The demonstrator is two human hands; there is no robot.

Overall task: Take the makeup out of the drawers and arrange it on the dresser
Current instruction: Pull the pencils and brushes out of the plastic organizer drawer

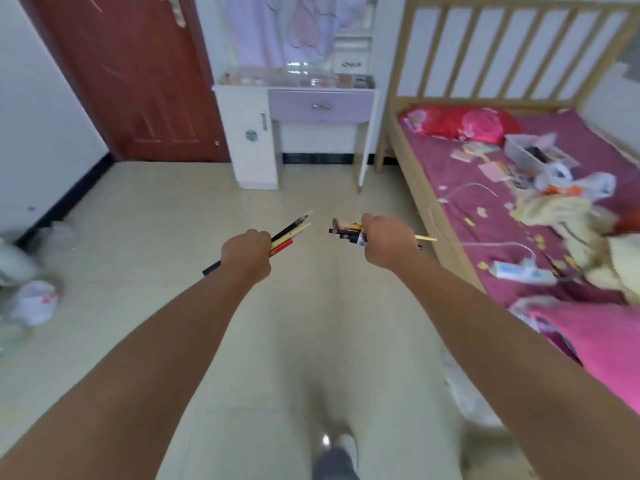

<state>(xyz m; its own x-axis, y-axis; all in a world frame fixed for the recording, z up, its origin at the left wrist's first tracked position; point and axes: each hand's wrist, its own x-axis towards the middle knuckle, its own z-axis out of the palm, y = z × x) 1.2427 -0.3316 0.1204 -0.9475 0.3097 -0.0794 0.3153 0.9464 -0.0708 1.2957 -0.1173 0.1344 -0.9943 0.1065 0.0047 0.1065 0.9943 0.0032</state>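
Both arms outstretched; left hand (246,255) and right hand (388,241) fisted, gripping

Pretty clearly a bedroom in someone's home. There's a wooden-framed bed (408,174) with a purple sheet, red and pink pillows (460,124) and a bunch of clutter spread over it. Against the far wall sits a small white dresser (254,140) with a lilac drawer (320,105) and little cosmetic jars lined up on top. A reddish-brown door (138,81) stands left of it, and the floor (173,220) is pale tile.
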